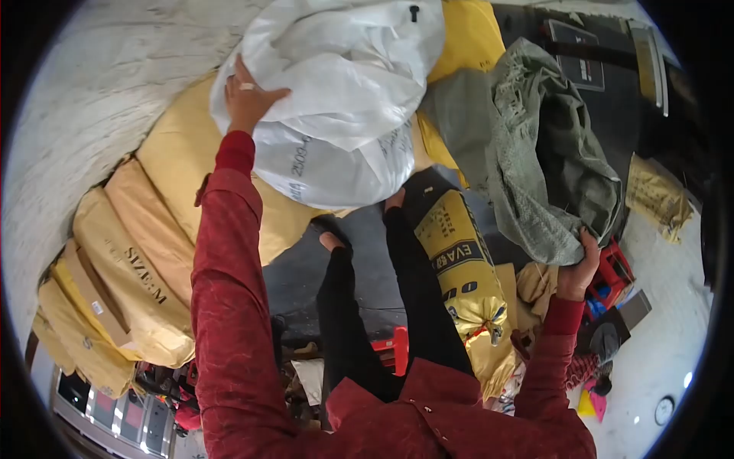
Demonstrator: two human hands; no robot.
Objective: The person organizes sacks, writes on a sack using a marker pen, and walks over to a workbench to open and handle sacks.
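A large white plastic sack (336, 115) with printed lettering stands in front of me, its top crumpled. My left hand (251, 96) lies against the left side of this sack, fingers and thumb spread apart. On the right, a grey-green woven sack (527, 161) hangs with its mouth gaping and its edge frayed. My right hand (581, 269) is closed on the lower rim of the woven sack; the fingers are partly hidden behind the fabric.
Several tan paper sacks (126, 268) lean in a row along the wall at left. A gold EVA-printed bag (459, 260) lies beside my right leg. A red crate (612, 271) stands past my right hand. Another yellow bag (472, 34) is behind the white sack.
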